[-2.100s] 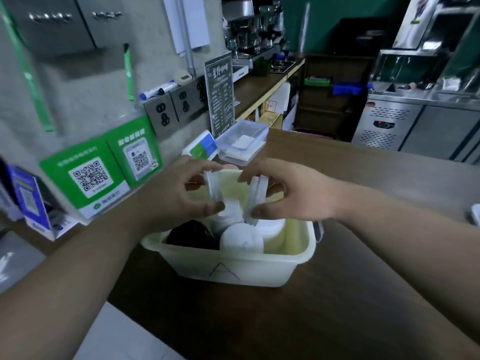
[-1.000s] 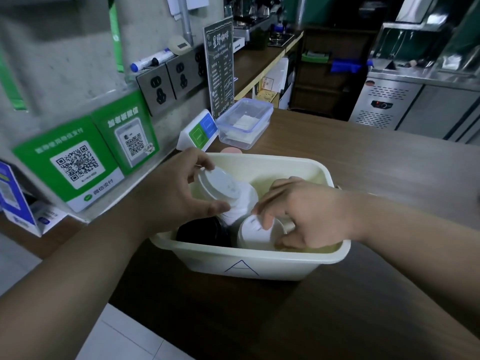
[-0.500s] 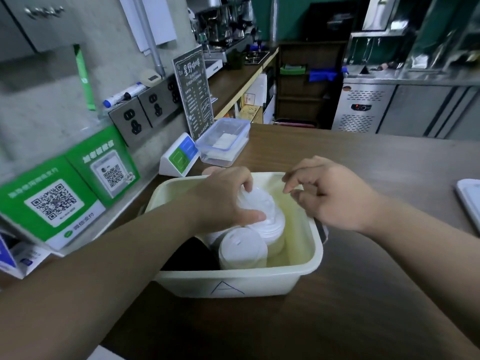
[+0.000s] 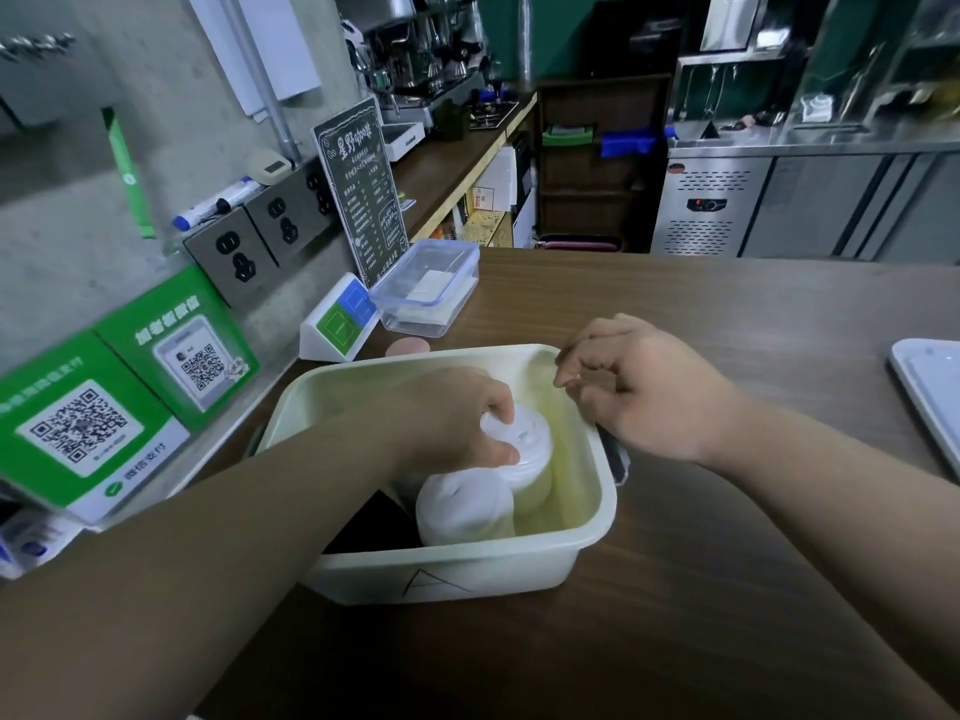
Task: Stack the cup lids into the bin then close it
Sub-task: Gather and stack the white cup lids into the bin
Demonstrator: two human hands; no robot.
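Head view: the cream bin (image 4: 467, 569) stands open on the brown worktop (image 4: 701, 615). The left hand (image 4: 457, 423) reaches down into it, its grip clamped from above on the top of a stack of white cup lids (image 4: 530, 449) that stands upright by the bin's right wall, thumb on the near side and fingers over the far edge. A second white stack (image 4: 462, 506) stands just in front of it, with dark lids (image 4: 371, 522) to its left. The right hand (image 4: 644, 392) hovers over the far right rim, its grip loosely curled and holding nothing; contact with the rim cannot be told. A flat white lid (image 4: 930, 397) lies at the worktop's right edge, well apart. A second ago the right hand was down in the bin on the nearer stack and the left held its lid tilted above; now the right hand is out and that lid sits level on the stack
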